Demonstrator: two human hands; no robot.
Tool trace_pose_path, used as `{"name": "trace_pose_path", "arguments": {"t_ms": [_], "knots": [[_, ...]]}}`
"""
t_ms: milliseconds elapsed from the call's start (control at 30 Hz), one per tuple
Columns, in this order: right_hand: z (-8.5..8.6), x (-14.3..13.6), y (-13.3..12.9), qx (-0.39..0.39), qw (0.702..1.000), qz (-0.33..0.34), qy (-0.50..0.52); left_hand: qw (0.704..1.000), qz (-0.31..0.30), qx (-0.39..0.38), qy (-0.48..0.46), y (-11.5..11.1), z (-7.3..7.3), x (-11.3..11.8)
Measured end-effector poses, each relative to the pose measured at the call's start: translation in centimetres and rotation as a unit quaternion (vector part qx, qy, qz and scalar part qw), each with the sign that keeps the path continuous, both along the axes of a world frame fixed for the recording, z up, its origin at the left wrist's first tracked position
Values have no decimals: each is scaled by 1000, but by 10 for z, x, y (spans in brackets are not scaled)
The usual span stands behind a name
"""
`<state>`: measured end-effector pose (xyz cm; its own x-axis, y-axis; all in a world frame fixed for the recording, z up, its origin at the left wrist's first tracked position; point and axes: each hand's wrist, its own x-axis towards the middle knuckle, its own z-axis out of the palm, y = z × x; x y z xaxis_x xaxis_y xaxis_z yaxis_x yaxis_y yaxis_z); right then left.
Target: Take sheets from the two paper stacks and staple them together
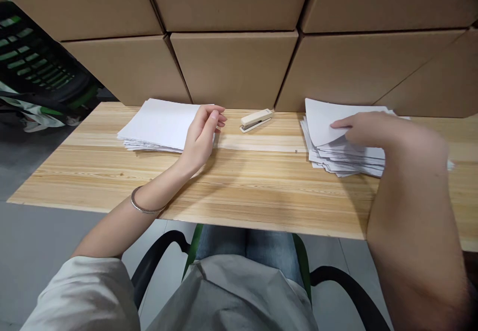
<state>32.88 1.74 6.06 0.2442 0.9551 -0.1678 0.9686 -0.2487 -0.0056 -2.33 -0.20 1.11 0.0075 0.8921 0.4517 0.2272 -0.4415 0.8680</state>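
My right hand [368, 128] is over the right-hand stack of white paper [336, 159]. Its index finger lies across the top sheet of paper [321, 122], whose near edge rises toward the fingers; the thumb is out of sight. My left hand [201, 136] rests beside the left-hand stack of white paper [160, 122], partly covering its right end. The left fingers are loosely curled with nothing in them. Between the two stacks, nearer the left hand, a cream stapler [256, 120] lies on the wooden table.
Brown cardboard boxes [233, 67] form a wall along the back of the wooden table [239, 191]. A dark plastic crate [33, 57] stands off to the left. Chair armrests [160, 251] flank my lap below the table's front edge.
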Motion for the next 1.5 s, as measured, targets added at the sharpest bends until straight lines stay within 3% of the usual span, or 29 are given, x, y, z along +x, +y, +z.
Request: {"name": "trace_pose_path", "arguments": {"t_ms": [100,167,267,367,467,533,600,800,967,1300,1400,1500], "knots": [[10,-15,-4,-142,989,-50,-5,1000,17,-4,10,2,2,-2],[16,-22,-6,-142,987,-71,19,998,38,2,44,4,5,-5],[14,-24,-3,-96,990,-97,38,980,103,24,169,6,13,-14],[4,-22,5,-39,998,-16,-55,934,175,16,310,9,20,-25],[-4,-33,6,63,986,56,-145,896,200,-39,394,10,24,-32],[-8,-50,2,155,974,88,-139,875,199,-77,434,11,25,-35],[-12,-71,-5,194,965,140,-105,857,196,-105,464,11,26,-36],[-25,-128,-29,105,933,342,-48,826,179,-150,512,11,29,-36],[-34,-134,-32,75,917,390,-30,815,187,-150,528,11,32,-39],[-41,-130,-28,80,920,383,-3,838,172,-169,489,13,43,-47],[-45,-128,-25,107,923,361,80,890,193,-99,401,12,45,-49],[-52,-125,-18,122,904,286,292,968,137,-17,209,7,49,-46]]}}
